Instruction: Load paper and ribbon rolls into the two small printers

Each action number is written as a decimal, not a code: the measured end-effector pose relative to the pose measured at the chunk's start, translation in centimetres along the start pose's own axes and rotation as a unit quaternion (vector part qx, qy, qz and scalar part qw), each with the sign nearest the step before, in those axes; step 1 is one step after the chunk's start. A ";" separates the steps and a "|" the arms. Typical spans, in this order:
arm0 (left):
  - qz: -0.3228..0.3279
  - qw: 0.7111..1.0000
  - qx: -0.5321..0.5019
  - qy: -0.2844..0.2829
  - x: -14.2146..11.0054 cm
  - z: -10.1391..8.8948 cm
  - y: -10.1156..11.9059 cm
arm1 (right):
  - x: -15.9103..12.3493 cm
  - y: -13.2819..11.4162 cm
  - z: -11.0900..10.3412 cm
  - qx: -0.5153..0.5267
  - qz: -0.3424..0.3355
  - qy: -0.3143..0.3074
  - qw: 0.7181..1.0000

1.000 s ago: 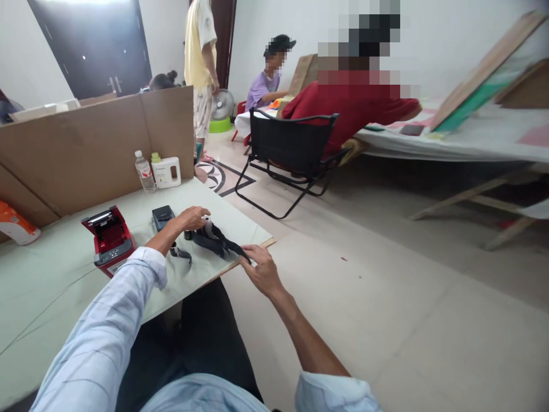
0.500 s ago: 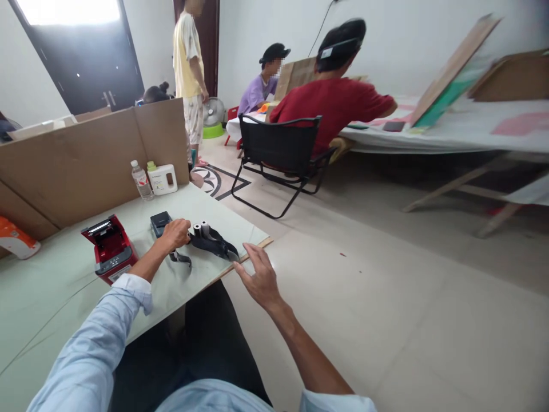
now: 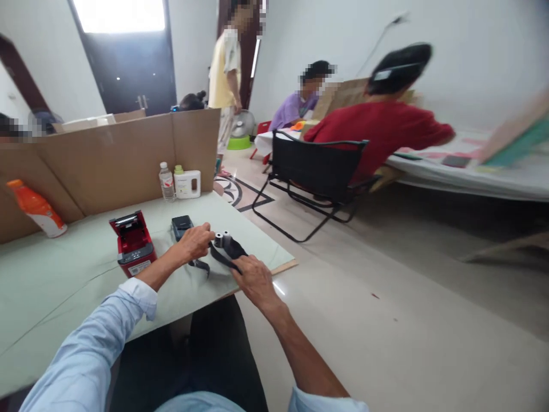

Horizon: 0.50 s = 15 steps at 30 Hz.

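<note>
On the pale green tabletop, a black strap (image 3: pixel 223 257) runs between my two hands. My left hand (image 3: pixel 195 243) has its fingers closed at the strap's left end. My right hand (image 3: pixel 256 280) grips its other end near the table edge. Two small white paper rolls (image 3: pixel 226 236) stand upright just behind the strap, partly covered by black fabric. A second loose strap (image 3: pixel 201 265) lies below my left hand. Behind that hand sits a dark handheld device (image 3: pixel 182 224). To the left is a red and black receipt printer (image 3: pixel 136 245) with its lid raised.
A cardboard partition (image 3: pixel 128 154) closes off the table's back. Before it stand a clear water bottle (image 3: pixel 167 182), a white jug (image 3: pixel 189 184) and a tilted orange-and-white bottle (image 3: pixel 38 209). A person in red sits on a black folding chair (image 3: pixel 315 171); other people are farther back.
My right hand has moved from open beside the table edge onto the black strap and closed on it. The view has turned left, shifting the scene rightward.
</note>
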<state>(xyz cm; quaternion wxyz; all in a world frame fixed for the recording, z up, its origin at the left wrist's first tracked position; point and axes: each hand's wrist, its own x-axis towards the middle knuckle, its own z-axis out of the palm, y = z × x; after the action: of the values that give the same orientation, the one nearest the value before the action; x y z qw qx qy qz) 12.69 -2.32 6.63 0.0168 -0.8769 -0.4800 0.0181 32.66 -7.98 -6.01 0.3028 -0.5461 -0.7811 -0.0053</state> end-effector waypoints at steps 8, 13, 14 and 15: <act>0.002 0.994 -0.073 0.078 -3.2 -1.4 0.0 | 0.4 -1.3 -3.2 0.251 -0.018 0.076 0.965; -0.047 0.959 -0.176 0.217 -8.1 -2.0 -4.9 | 4.5 -8.0 -5.2 0.361 -0.050 0.138 0.921; -0.063 0.950 -0.185 0.243 -9.4 -2.0 -6.3 | 5.6 -9.4 -5.1 0.372 -0.065 0.132 0.916; -0.080 0.943 -0.190 0.260 -10.8 -2.1 -7.7 | 6.7 -10.7 -4.7 0.384 -0.083 0.120 0.912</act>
<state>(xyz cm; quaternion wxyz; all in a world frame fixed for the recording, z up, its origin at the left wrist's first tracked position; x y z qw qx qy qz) 0.46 -7.30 9.21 -0.0249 -0.7968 -0.5220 -0.3033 24.24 -8.22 4.45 0.5790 -0.3163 -0.7231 0.2042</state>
